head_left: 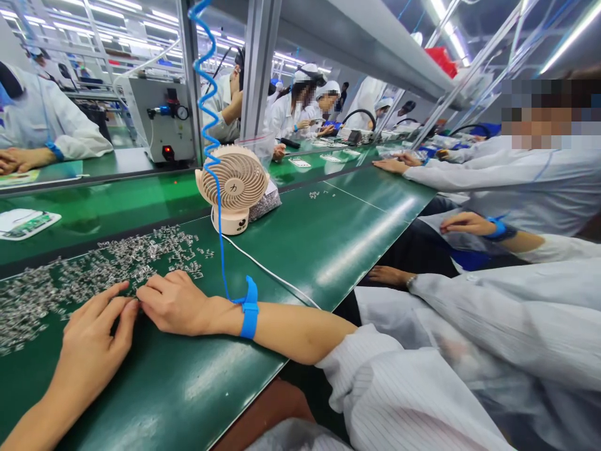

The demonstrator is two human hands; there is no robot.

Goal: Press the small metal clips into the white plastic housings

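Observation:
Many small shiny metal clip-like parts (117,260) lie in a loose heap on the green work surface (206,369). At the near edge of this heap my left hand (96,335) and my right hand (181,305) meet at the fingertips. The left thumb and a finger are pinched together, with the index finger reaching a little farther out. On the right, the fingers curl inward in a closed pinch. Whatever sits between the fingertips is too small and too covered to name. A blue wrist strap (250,313) circles my right wrist.
A beige fan (233,188) stands beyond my right hand, before a plastic bag of small parts (267,203). A coiled blue cord (209,94) hangs down to the strap. A white cable (272,272) crosses the surface. Co-workers (526,181) sit along the right side.

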